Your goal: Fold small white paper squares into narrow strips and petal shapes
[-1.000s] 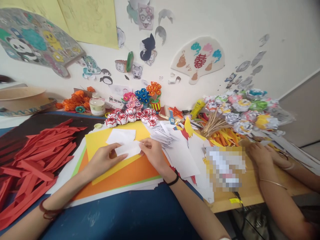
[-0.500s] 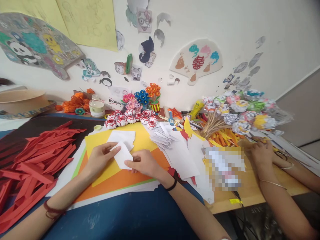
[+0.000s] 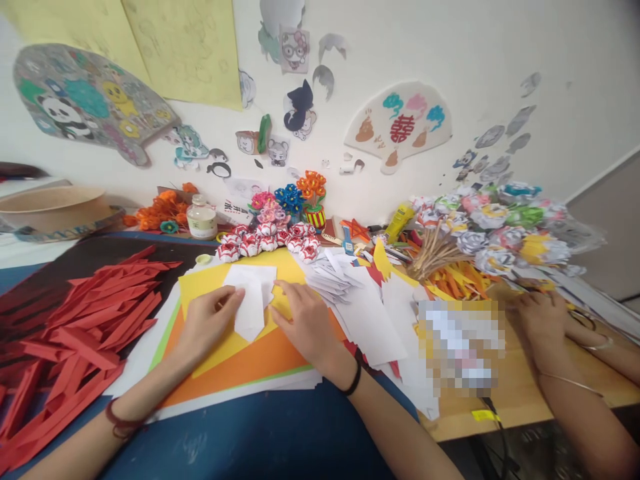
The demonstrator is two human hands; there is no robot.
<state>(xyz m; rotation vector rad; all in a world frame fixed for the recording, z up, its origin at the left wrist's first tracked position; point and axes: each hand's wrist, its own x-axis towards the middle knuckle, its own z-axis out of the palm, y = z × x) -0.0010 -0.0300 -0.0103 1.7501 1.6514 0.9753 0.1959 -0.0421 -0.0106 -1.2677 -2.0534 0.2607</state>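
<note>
A small folded white sheet of paper (image 3: 251,319), pointed at its lower end, is pinched at its left edge by the thumb and fingers of my left hand (image 3: 213,320). My right hand (image 3: 307,327) hovers at the paper's right side, fingers spread and apart from it. Other white paper pieces (image 3: 269,275) lie just behind the held one. Beneath both hands is a yellow sheet (image 3: 215,357), on top of an orange sheet (image 3: 183,387) and further coloured and white sheets.
Folded red paper strips (image 3: 95,307) are heaped at left. White paper strips (image 3: 327,277) lie right of my hands. Red-and-white paper flowers (image 3: 265,243), a glass jar (image 3: 201,220) and a paper-flower bunch (image 3: 495,227) stand along the wall. Another person's hand (image 3: 543,317) is at right.
My right hand has let go of the white paper and opened, moving slightly up and right. The paper now shows a longer upright shape in my left hand. The view has shifted a little.
</note>
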